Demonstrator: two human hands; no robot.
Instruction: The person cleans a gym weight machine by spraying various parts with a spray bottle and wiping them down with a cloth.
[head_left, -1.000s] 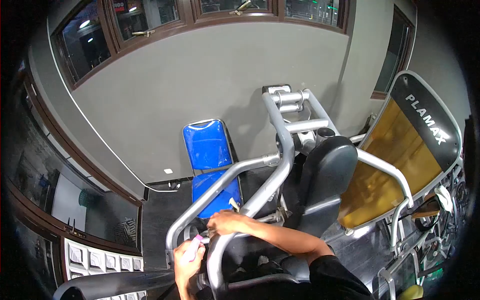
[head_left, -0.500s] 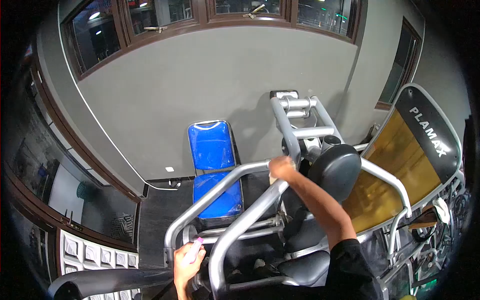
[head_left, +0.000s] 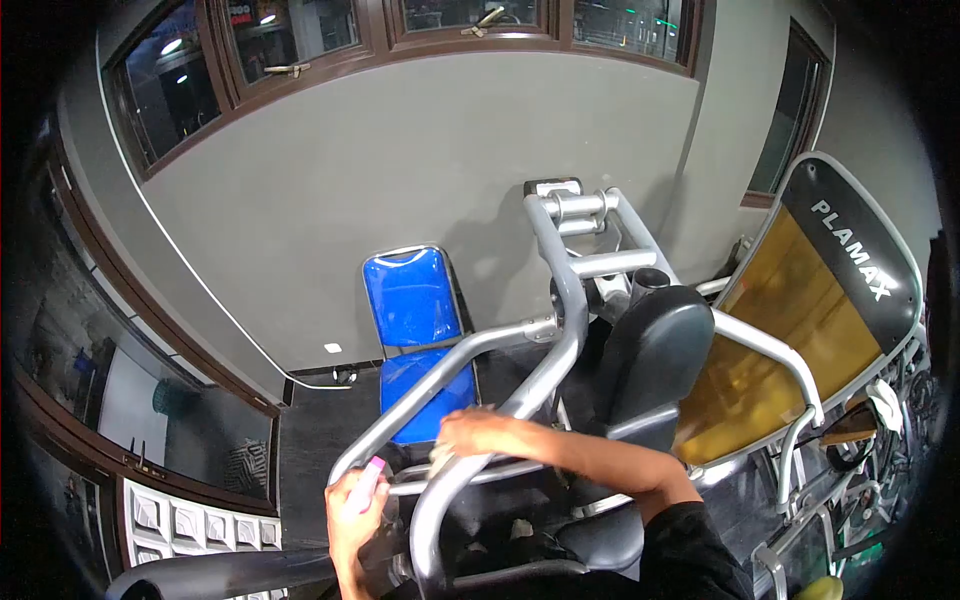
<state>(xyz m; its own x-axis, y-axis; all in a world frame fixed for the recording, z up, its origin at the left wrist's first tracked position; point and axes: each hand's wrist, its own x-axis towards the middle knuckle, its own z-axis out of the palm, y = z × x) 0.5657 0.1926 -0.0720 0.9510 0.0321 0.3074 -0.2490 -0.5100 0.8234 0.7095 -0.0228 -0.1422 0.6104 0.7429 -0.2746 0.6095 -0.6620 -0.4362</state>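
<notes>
My left hand [head_left: 350, 520] is closed around a small pale bottle with a pink top [head_left: 368, 485], beside the bend of the machine's outer bar. My right hand [head_left: 475, 433] wraps over the inner curved silver bar [head_left: 545, 375] of the exercise machine. Under its fingers a bit of pale cloth [head_left: 438, 460] shows, mostly hidden and pressed to the tube. The machine's black padded backrest [head_left: 660, 350] stands to the right of that bar, with the black seat [head_left: 605, 538] below it.
A blue folding chair [head_left: 412, 300] stands by the grey wall behind the bars. To the right rises a machine panel marked PLAMAX [head_left: 850, 250]. A black padded arm [head_left: 230, 572] extends at the lower left, near a white patterned block screen [head_left: 200, 520] and a glass door.
My right hand has slid down and left along the curved bar with the cloth, from near the upper joint to the lower bend. My left hand still holds the bottle; the view has shifted slightly.
</notes>
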